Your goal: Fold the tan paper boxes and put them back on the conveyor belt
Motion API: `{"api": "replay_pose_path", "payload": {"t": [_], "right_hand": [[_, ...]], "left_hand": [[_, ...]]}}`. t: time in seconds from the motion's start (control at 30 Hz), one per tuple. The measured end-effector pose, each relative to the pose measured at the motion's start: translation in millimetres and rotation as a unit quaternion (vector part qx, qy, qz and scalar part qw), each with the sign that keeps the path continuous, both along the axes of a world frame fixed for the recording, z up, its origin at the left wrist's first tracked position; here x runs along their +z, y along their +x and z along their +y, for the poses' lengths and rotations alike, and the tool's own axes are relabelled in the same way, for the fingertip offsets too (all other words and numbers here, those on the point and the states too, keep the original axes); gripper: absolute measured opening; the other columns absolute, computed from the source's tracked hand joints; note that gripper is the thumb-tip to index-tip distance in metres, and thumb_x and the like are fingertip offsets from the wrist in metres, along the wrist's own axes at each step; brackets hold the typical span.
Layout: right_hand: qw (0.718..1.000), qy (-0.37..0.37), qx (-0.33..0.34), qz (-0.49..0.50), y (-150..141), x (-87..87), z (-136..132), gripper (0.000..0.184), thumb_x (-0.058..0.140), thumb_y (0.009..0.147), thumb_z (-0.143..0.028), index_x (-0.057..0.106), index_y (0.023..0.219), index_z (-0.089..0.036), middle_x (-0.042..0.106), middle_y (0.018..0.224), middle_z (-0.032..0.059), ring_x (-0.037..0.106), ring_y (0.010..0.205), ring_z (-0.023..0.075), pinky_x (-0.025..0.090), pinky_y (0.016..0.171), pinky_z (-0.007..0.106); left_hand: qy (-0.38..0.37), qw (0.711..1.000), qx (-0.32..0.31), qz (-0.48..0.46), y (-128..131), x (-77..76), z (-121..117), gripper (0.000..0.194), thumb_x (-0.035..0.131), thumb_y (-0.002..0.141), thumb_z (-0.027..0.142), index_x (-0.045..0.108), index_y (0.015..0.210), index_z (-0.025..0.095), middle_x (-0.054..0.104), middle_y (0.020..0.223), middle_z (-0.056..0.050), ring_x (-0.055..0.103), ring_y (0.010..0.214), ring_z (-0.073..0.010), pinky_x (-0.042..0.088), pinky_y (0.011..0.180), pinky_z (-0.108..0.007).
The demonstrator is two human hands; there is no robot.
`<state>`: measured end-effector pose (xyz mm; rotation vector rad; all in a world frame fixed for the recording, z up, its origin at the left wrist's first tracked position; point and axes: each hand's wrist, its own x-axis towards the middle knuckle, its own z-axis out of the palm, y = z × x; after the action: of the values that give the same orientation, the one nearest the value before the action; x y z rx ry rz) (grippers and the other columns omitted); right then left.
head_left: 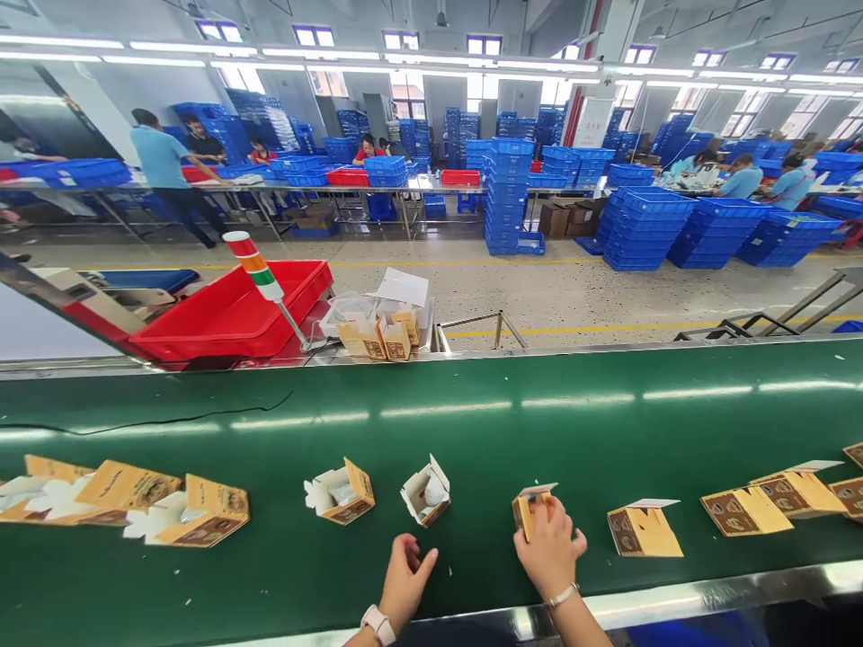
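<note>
My right hand (549, 546) has its fingers around a small tan and brown cardboard box (521, 514) lying on the green conveyor belt (485, 449). That box's top flap sticks up beyond my fingertips. Just below an open box (426, 492) with something whitish inside, my left hand (405, 575) hovers with thumb and fingers apart and nothing between them. Left of it lies another open box (341, 492), its white flaps spread. To the right of my right hand, a box (645, 528) rests with one flap raised.
More open boxes (216, 512) crowd the belt's left end, and several others (748, 510) lie at the right. Beyond the belt stand a red tray (222, 314), a signal light (253, 265) and a clear bin (424, 314) by several boxes. People work farther back among blue crates (509, 198).
</note>
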<state>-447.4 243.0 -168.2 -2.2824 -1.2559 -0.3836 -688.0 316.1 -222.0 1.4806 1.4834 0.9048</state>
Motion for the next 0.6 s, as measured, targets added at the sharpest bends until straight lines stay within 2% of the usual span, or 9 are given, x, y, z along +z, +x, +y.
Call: {"api": "replay_pose_path", "payload": {"t": [0.07,0.1,0.2,0.27,0.33,0.4,0.47,0.6], "right_hand": [[1.0,0.029,0.007,-0.009,1.0,2.9,-16.5,0.036,0.056,0.076,-0.038,0.055,0.11,-0.026,0.052,0.121,0.0189,0.047,0.107,0.04,0.028,0.088,0.066],[0.999,0.043,0.028,-0.005,-1.6,4.6,-19.1,0.039,0.056,0.077,-0.04,0.054,0.114,-0.025,0.049,0.125,0.0193,0.045,0.113,0.041,0.029,0.091,0.066],[0.984,0.049,0.167,0.045,-19.9,7.6,-1.5,0.045,0.054,0.081,-0.039,0.05,0.124,-0.025,0.046,0.133,0.016,0.044,0.122,0.0357,0.036,0.098,0.058],[0.962,0.038,0.256,0.086,-35.5,5.9,25.1,0.051,0.054,0.082,-0.035,0.046,0.131,-0.023,0.048,0.134,0.0145,0.046,0.123,0.0313,0.041,0.1,0.051],[0.946,0.039,0.302,0.111,-48.4,1.2,52.3,0.06,0.056,0.08,-0.034,0.041,0.136,-0.019,0.047,0.136,0.0163,0.047,0.125,0.0307,0.043,0.101,0.05],[0.937,0.055,0.324,0.121,-55.8,-5.4,71.5,0.066,0.058,0.079,-0.036,0.038,0.139,-0.016,0.045,0.139,0.0188,0.046,0.127,0.032,0.044,0.101,0.05],[0.929,0.075,0.338,0.129,-57.2,-12.2,79.0,0.069,0.059,0.08,-0.037,0.036,0.141,-0.015,0.043,0.142,0.0193,0.044,0.129,0.0322,0.044,0.101,0.049],[0.927,0.128,0.314,0.16,-47.1,-21.2,69.5,0.065,0.054,0.085,-0.037,0.035,0.143,-0.016,0.051,0.136,0.0165,0.049,0.126,0.0281,0.048,0.099,0.044]], "left_hand": [[0.044,0.997,0.065,0.008,-7.0,7.6,15.2,0.056,0.071,0.059,0.05,0.052,0.101,0.018,0.061,0.098,-0.009,0.063,0.084,-0.0252,0.053,0.08,-0.046],[0.064,0.996,0.066,0.01,-7.2,13.5,24.0,0.064,0.073,0.057,0.047,0.049,0.109,0.018,0.058,0.11,-0.012,0.061,0.097,-0.0277,0.05,0.087,-0.048],[0.118,0.993,-0.001,0.017,2.9,30.6,47.4,0.074,0.074,0.058,0.038,0.045,0.123,0.02,0.052,0.128,-0.013,0.052,0.119,-0.0311,0.042,0.101,-0.05],[0.139,0.988,-0.06,0.019,13.6,36.3,56.5,0.068,0.07,0.063,0.035,0.046,0.125,0.019,0.054,0.127,-0.013,0.052,0.121,-0.0308,0.04,0.103,-0.05],[0.152,0.983,-0.099,0.026,22.5,36.6,59.8,0.061,0.065,0.069,0.032,0.048,0.126,0.018,0.058,0.121,-0.013,0.055,0.116,-0.0294,0.041,0.101,-0.051],[0.154,0.979,-0.129,0.044,27.8,33.8,59.3,0.058,0.062,0.071,0.028,0.05,0.127,0.018,0.062,0.114,-0.012,0.059,0.109,-0.0277,0.043,0.098,-0.051],[0.154,0.973,-0.159,0.067,30.5,31.0,57.5,0.056,0.06,0.071,0.024,0.053,0.126,0.019,0.063,0.113,-0.011,0.059,0.109,-0.027,0.042,0.099,-0.05],[0.185,0.956,-0.205,0.095,34.6,31.0,55.5,0.052,0.058,0.076,0.026,0.055,0.129,0.021,0.057,0.129,-0.013,0.05,0.123,-0.0276,0.039,0.104,-0.049]]}}
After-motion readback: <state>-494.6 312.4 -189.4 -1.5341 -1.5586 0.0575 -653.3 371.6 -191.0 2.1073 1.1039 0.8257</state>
